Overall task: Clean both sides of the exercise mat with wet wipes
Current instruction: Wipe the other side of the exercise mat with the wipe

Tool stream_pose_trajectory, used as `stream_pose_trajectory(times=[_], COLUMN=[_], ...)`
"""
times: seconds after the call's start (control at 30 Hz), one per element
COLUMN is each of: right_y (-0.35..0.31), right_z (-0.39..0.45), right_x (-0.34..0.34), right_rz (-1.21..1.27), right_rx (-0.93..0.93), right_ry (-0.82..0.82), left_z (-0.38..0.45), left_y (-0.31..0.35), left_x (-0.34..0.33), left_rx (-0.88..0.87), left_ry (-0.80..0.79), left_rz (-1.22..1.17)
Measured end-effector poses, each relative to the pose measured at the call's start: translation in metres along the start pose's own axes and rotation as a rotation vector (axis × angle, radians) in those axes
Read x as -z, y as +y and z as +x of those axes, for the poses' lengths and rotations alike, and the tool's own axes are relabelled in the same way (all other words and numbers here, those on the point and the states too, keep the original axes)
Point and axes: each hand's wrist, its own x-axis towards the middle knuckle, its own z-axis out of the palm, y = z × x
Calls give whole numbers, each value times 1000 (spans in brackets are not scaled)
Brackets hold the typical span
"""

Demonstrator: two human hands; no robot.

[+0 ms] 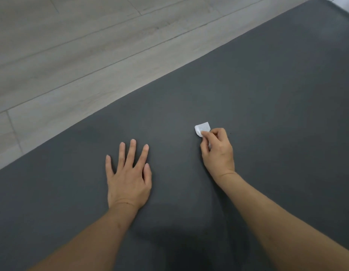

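I see mat (247,90) flat on floor (72,45), far corner cut off by frame. Wipe (202,128) mostly hidden in right hand (218,151), pinched, seemingly touching mat. Left hand (128,177) flat on mat, fingers spread.

Pale, seemingly wood-plank floor (72,55)

One dark mat (247,90), one white wipe (202,128), two hands: left hand (128,178), right hand (218,153).

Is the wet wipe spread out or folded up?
Folded: the wet wipe is a small wad pinched by the right hand.
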Motion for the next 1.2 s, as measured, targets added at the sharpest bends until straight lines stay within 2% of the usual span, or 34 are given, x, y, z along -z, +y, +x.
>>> stream_pose_trajectory(times=[0.13,0.23,0.3,0.37,0.47,0.53,0.6,0.7,0.73,0.77,0.87,0.93,1.0,1.03,1.1,1.2], right_y=[-19,-51,-39,1,63,53,9,-48,-49,-40,17,52,52,37,-6,-46], right_z=[-25,-63,-46,0,75,74,30,-53,-57,-45,27,68,71,58,6,-61], right_x=[-11,-14,-2,9,32,26,8,-2,2,8,23,37,34,28,16,22], right_rz=[8,-1,-68,-168,-310,-291,-173,-32,-35,-42,-205,-292,-278,-260,-130,-45], right_rx=[101,394,524,454,71,-10,114,509,594,608,420,171,-43,-65,111,549], right_ry=[-75,-282,-310,-217,-34,16,-72,-412,-466,-444,-192,-85,-2,-12,-161,-495], left_z=[1,4,3,3,5,6,6,7,6,7,6,7,7,7,7,6], left_y=[-5,-6,-7,-8,-8,-8,-9,-9,-10,-10,-10,-9,-10,-10,-10,-10], left_x=[-4,-4,-5,-6,-7,-8,-8,-9,-9,-9,-9,-8,-9,-9,-9,-6], left_rx=[-24,-37,-41,-51,-61,-64,-63,-69,-71,-73,-71,-73,-73,-76,-102,-226], left_ry=[-5,-5,2,8,24,36,46,53,54,57,56,56,56,59,68,98], left_rz=[3,0,10,3,-2,-2,-4,-9,-7,-7,5,13,12,10,8,4])
